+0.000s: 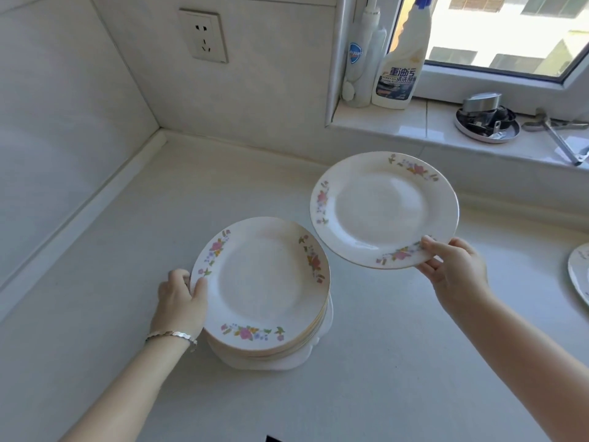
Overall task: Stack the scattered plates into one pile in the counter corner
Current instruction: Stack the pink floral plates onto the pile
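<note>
**Mostly stacked, one plate in the air, at least one more left**

Right now the right hand [454, 269] has its fingers [430, 243] clamped on the near rim of a single flowered plate [382, 208], thumb on top, others under, plate held level in the air above the worktop [398, 378], just right of the pile and beyond it. Left hand [180, 298] has its fingers [200, 287] closed on the left edge of the pile [264, 288], steadying it; bracelet [173, 335] on that wrist. Pile is several flowered plates on a white base piece, sitting on the worktop but well out from the wall corner [159, 130].

Judged: most plates gathered. Left to do: set the held plate on top, fetch another plate [578, 272] showing at the right edge, then probably slide the pile back into the corner. Bottles [400, 65] on the windowsill [398, 122] play no part.
</note>
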{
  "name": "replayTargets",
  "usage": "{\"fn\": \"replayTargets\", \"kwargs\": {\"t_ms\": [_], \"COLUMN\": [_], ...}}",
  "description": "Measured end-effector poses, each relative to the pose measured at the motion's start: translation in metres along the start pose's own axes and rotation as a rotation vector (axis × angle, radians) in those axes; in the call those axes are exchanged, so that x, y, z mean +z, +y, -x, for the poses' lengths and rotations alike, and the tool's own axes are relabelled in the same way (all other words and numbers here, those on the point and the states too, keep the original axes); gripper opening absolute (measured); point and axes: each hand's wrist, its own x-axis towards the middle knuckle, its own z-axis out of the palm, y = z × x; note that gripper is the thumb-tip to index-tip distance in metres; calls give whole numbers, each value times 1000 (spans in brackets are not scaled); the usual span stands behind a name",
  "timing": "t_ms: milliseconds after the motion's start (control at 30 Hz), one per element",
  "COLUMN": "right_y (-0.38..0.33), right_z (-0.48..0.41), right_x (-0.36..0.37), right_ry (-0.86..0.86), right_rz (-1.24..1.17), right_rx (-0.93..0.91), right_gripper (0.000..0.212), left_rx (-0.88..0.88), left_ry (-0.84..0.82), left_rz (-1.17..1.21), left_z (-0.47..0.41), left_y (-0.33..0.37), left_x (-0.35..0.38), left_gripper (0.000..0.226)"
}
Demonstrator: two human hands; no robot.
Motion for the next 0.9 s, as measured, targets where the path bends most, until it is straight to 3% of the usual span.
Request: {"fn": "replayTargets", "kwargs": {"t_ms": [100, 200, 500, 700, 900], "right_y": [8, 25, 70, 82, 83], "right_z": [10, 22, 36, 44, 40], "right_x": [7, 16, 41, 51, 52], "right_ry": [-90, -146, -304, -310, -253], "right_rz": [10, 118, 342, 463, 1312], "right_rx": [67, 86, 182, 161, -296], "right_gripper": [18, 17, 11, 9, 45], "left_rx": [5, -29, -98, -298, -270], "left_ry": [-43, -2, 1, 6, -16], "left_rz": [407, 597, 717, 910, 999], "left_z": [3, 14, 16, 7, 8], "left_y": [2, 7, 10, 5, 12], "left_x": [10, 14, 10, 8, 10], "left_gripper": [40, 42, 42, 24, 17]}}
